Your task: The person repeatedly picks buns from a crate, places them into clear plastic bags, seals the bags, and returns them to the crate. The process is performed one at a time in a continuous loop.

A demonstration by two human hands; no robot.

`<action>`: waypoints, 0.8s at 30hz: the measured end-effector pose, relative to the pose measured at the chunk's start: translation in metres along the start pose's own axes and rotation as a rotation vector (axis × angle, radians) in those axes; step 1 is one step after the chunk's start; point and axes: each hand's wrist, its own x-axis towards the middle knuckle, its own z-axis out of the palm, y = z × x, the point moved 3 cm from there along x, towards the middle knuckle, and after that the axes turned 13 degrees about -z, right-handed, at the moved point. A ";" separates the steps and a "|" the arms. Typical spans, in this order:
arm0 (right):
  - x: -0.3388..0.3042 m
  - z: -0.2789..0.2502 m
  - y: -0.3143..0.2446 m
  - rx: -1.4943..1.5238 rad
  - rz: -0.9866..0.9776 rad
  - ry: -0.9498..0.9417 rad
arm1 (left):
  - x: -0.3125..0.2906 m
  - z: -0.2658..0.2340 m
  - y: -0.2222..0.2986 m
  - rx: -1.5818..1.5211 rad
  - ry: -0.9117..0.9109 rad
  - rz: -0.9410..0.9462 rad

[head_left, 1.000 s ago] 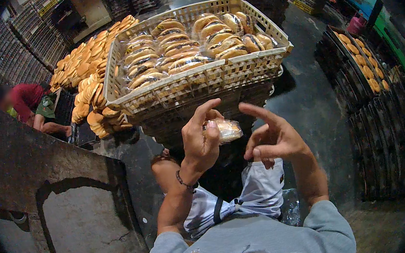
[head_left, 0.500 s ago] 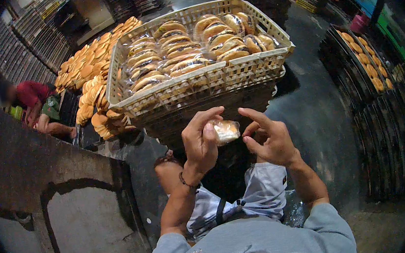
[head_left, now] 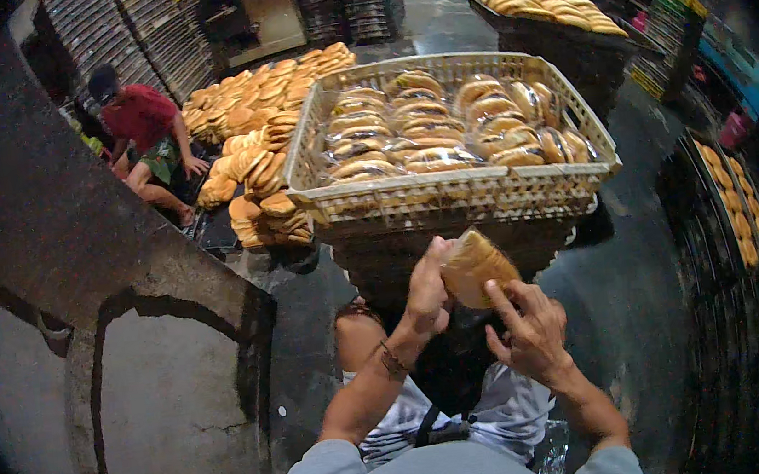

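Note:
A round, flat bread (head_left: 478, 271) in clear plastic wrap is held up in front of me, tilted, just below the near side of the crate. My left hand (head_left: 427, 289) grips its left edge between thumb and fingers. On the other side, my right hand (head_left: 529, 325) has its index finger against the bread's lower right corner. Its thumb stands apart from that finger and the other fingers are loosely bent. Straight ahead, a cream plastic crate (head_left: 449, 194) holds rows of wrapped, dark-filled breads (head_left: 424, 130).
More crates (head_left: 436, 249) are stacked under the top one. Unwrapped breads (head_left: 254, 97) lie piled at the left, beside a seated person (head_left: 146, 132) in red. A concrete wall (head_left: 168, 379) stands near left. Dark trays (head_left: 748, 309) are stacked at right; breads (head_left: 550, 6) lie far right.
The wrapped bread has turned from edge-on to showing its broad face. My right index finger has come against it. The whole view has shifted, so the crate appears lower and further right.

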 end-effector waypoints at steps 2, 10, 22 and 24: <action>0.005 0.002 -0.001 0.016 0.158 -0.051 | -0.003 0.001 -0.011 -0.064 -0.055 -0.016; -0.009 0.004 0.061 0.409 0.370 0.435 | -0.026 0.029 0.008 0.183 -0.368 -0.120; -0.022 -0.046 0.180 0.399 0.442 0.795 | 0.094 -0.071 -0.053 1.532 -0.388 -0.193; 0.003 -0.045 0.199 0.191 0.341 0.753 | 0.095 -0.096 -0.063 1.665 -0.324 -0.208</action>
